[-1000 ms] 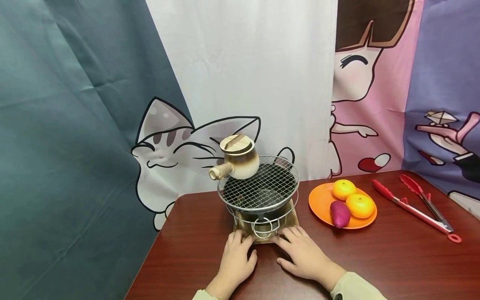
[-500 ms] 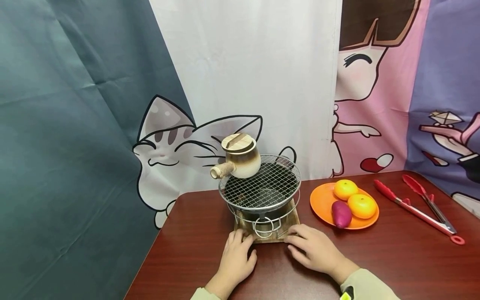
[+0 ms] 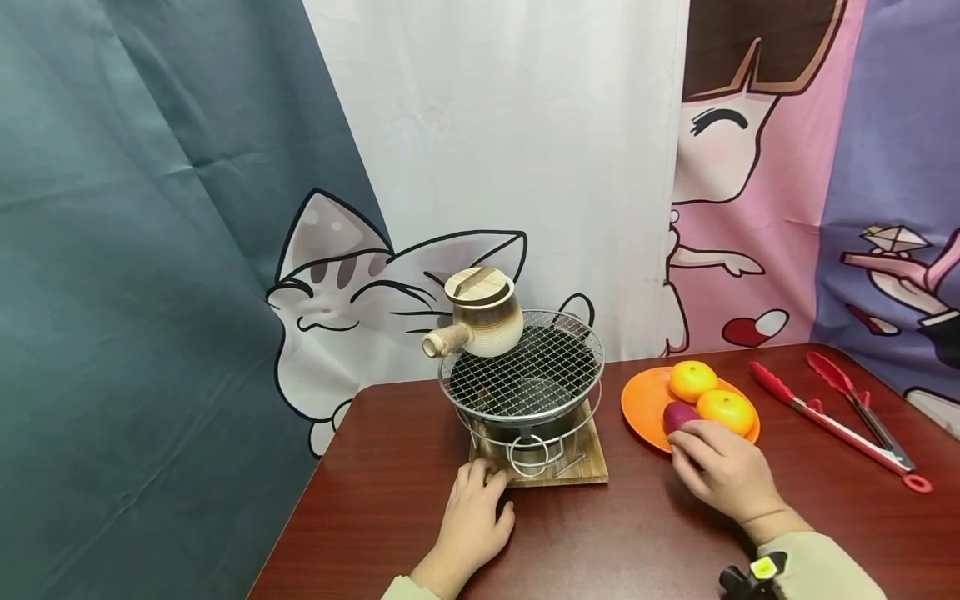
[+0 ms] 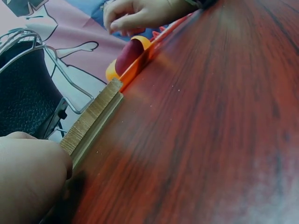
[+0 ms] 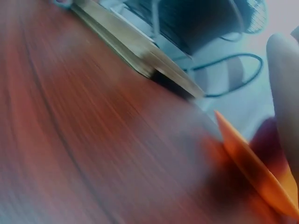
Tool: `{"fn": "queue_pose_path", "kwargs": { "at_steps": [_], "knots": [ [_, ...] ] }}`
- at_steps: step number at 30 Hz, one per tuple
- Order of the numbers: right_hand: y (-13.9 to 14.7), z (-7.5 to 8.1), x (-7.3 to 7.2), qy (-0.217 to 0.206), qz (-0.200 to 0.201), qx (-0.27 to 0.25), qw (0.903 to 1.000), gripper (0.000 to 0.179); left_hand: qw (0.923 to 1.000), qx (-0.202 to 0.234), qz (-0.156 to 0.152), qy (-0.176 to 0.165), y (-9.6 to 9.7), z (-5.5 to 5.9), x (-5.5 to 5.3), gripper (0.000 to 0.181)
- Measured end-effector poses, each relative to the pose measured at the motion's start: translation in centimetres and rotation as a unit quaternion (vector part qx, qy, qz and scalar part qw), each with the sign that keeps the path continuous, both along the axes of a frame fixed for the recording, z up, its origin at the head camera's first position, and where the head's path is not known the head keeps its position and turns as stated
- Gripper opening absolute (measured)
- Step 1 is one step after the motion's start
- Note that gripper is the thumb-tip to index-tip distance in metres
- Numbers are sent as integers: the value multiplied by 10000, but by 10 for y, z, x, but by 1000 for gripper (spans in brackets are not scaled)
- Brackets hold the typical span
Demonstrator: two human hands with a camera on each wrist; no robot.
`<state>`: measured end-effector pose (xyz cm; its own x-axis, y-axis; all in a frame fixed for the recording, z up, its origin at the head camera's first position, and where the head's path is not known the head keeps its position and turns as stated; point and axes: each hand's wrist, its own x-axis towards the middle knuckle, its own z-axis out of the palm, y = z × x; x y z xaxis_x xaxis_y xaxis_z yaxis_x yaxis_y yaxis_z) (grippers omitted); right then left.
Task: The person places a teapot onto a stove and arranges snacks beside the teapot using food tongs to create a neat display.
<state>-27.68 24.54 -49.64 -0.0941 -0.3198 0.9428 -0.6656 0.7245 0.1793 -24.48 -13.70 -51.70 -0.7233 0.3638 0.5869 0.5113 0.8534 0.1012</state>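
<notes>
My left hand [image 3: 471, 521] rests with its fingertips at the front edge of the wooden board [image 3: 592, 467] under a small grill. The wire grate [image 3: 525, 375] on the grill bears a lidded clay pot [image 3: 491, 325] with a side handle. My right hand [image 3: 723, 475] is over the near rim of the orange plate [image 3: 637, 404], fingers loosely bent and holding nothing. It partly hides a purple sweet potato [image 3: 678, 414] in the head view; the left wrist view shows the hand [image 4: 140, 16] above the sweet potato [image 4: 128, 57]. Two mandarins [image 3: 693, 381] lie beside it.
Red-tipped tongs [image 3: 847, 425] lie spread on the table [image 3: 570, 550], right of the plate. A printed curtain [image 3: 525, 125] hangs behind the table. The pot's handle [image 3: 446, 340] juts out past the grate's left rim.
My right hand has left the board's front edge and moved right to the plate, now overlapping the sweet potato in the head view. My left hand has stayed at the board.
</notes>
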Motion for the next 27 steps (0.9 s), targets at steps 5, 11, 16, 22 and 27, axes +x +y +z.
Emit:
{"fn": "queue_pose_path", "kwargs": {
  "at_steps": [5,11,16,22,27],
  "knots": [
    [27,-4,4,-251,-376,-263,9986,44,10000,-22,-12,-20,0,-1,-1,38],
    [52,-6,5,-563,-1092,-581,9907,48,10000,-9,-31,25,0,-2,-1,39],
    [71,-5,7,-962,-1536,-913,9792,54,10000,7,-15,-49,0,-1,-1,38],
    [94,-5,8,-1312,-1846,-1175,9669,46,10000,4,-23,10,-1,-2,-2,39],
    [118,-6,11,-1337,-2258,-1480,9536,46,10000,2,-37,30,0,-3,-2,40]
  ]
}}
